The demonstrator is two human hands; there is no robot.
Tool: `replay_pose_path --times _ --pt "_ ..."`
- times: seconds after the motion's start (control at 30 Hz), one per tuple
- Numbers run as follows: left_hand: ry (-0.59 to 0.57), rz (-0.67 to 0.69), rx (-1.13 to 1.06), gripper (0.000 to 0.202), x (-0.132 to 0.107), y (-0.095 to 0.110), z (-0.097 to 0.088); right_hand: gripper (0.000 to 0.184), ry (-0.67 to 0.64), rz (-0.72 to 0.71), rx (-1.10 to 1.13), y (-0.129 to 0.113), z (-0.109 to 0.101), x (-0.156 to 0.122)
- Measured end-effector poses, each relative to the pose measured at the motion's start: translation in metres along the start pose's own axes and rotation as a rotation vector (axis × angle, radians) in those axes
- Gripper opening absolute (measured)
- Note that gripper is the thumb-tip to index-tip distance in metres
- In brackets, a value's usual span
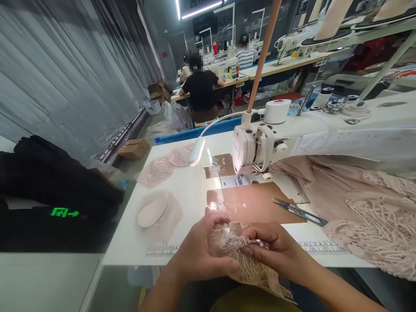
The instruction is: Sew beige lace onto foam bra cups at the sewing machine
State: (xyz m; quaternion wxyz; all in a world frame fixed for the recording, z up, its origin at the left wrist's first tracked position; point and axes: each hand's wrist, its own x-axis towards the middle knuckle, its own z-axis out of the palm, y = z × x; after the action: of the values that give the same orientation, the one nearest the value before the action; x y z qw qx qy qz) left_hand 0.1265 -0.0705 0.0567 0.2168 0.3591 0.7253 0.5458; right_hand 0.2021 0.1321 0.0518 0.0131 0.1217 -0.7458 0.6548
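A piece of beige lace fabric point(251, 264) is bunched between my two hands at the front edge of the sewing table. My left hand point(204, 251) grips its left side, with the thumb across the front. With thumb and fingers, my right hand point(276, 247) pinches the lace's upper edge. Just beyond lies a brown sheet point(250, 199) on the table, below the needle area of a white sewing machine point(245, 151). Thread snips point(300, 212) rest partly on that sheet, to the right. The lace's lower end hangs past the table edge.
Beige lace pieces point(159, 171) and an oval pad on thin fabric point(152, 212) lie at left. A heap of beige lace garment point(367, 203) covers the right side. A small lamp point(196, 151) arches over the table. Two people point(201, 86) sit at machines further back.
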Motion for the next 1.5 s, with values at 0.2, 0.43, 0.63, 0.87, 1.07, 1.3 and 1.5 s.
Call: replay_pose_path --times 0.2,0.43,0.63,0.87,1.07,1.3,1.5 --pt "-0.170 -0.086 -0.081 0.015 0.011 0.006 0.017 0.015 0.101 -0.146 -0.250 -0.006 0.000 0.001" --pt "-0.133 -0.102 -0.173 0.030 0.012 0.003 0.016 0.017 0.236 -0.067 -0.288 -0.004 0.001 0.004" --pt "-0.073 -0.117 -0.203 0.033 0.016 0.003 0.015 0.024 0.286 0.011 -0.378 -0.003 0.000 0.002" --pt "-0.031 -0.098 -0.044 0.027 0.022 0.002 0.019 0.029 0.260 0.069 -0.406 0.001 -0.003 0.004" --pt "-0.056 -0.053 0.032 0.027 0.026 0.004 0.019 0.023 0.152 0.139 -0.322 0.002 -0.014 0.010" --pt "-0.116 -0.019 -0.033 0.024 0.032 0.003 0.018 0.031 0.116 0.149 -0.301 -0.006 -0.021 0.009" --pt "-0.059 -0.087 -0.273 0.032 0.038 0.001 0.028 0.028 0.110 0.196 -0.131 -0.001 -0.023 0.011"
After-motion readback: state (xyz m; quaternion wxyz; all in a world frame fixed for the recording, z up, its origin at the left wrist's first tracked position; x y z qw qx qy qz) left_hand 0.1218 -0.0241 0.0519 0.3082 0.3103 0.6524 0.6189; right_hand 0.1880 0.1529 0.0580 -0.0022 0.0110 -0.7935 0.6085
